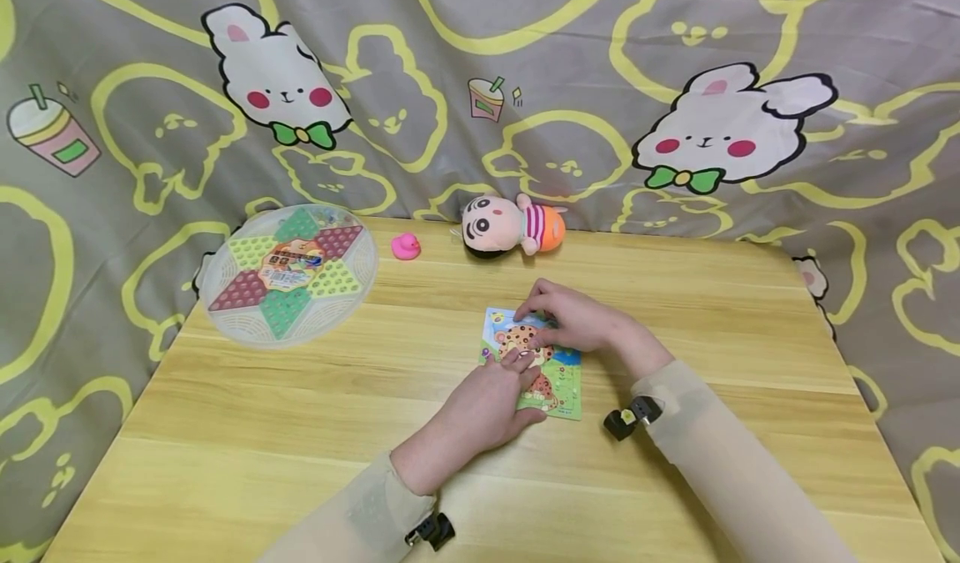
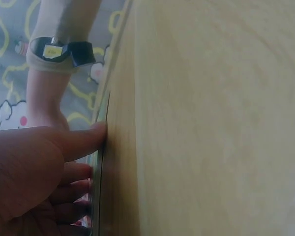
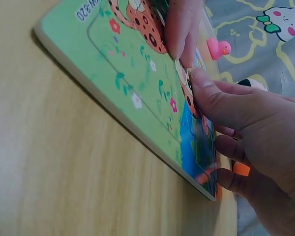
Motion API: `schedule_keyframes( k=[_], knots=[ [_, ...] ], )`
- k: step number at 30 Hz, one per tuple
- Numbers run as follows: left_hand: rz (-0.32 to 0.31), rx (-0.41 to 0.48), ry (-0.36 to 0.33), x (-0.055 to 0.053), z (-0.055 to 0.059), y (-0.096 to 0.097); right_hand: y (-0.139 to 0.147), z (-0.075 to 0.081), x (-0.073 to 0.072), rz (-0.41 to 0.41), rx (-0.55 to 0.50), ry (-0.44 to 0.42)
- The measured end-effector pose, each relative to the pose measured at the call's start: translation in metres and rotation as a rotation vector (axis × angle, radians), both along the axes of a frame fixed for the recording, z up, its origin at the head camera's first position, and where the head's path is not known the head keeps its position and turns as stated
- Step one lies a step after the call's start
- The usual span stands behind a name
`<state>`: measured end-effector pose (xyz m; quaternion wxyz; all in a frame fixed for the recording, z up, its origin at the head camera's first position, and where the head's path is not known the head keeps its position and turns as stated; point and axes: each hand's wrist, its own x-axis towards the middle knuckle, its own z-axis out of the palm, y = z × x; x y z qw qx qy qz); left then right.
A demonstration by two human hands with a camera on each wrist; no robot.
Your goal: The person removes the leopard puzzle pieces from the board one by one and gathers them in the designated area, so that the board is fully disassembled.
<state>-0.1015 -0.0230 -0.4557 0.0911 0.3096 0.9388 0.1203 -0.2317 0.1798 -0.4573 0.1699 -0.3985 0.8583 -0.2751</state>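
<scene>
A thin jigsaw puzzle board (image 1: 566,396) lies flat on the table, showing a spotted cartoon leopard on green grass with flowers and blue water. My left hand (image 1: 483,404) reaches over its lower left part, fingertips on the leopard picture. In the left wrist view the left thumb (image 2: 88,140) lies straight along the board's near edge. My right hand (image 1: 581,319) arches over the upper right part, thumb and forefinger spread apart on the picture. The right wrist view shows the right thumb (image 3: 211,91) at the leopard's head, close to the left fingertips (image 3: 179,44).
Behind the board, a plush doll (image 1: 495,225) lies on its side near a pink rubber duck (image 1: 407,247). A round Chinese checkers board (image 1: 337,313) in clear wrapping is at the back left. A patterned grey curtain (image 1: 450,62) borders the wooden table (image 1: 262,446).
</scene>
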Motion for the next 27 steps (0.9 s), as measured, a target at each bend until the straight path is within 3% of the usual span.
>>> schedule_keyframes(
  k=[14,27],
  knots=[
    [0.015,0.014,-0.012,0.0000,0.0005,0.0007,-0.0060,0.0059,-0.0026,0.011,0.058,-0.017],
    [0.020,0.025,-0.021,-0.0006,-0.0012,0.0001,-0.0051,0.0013,-0.0061,0.030,0.037,-0.025]
  ],
)
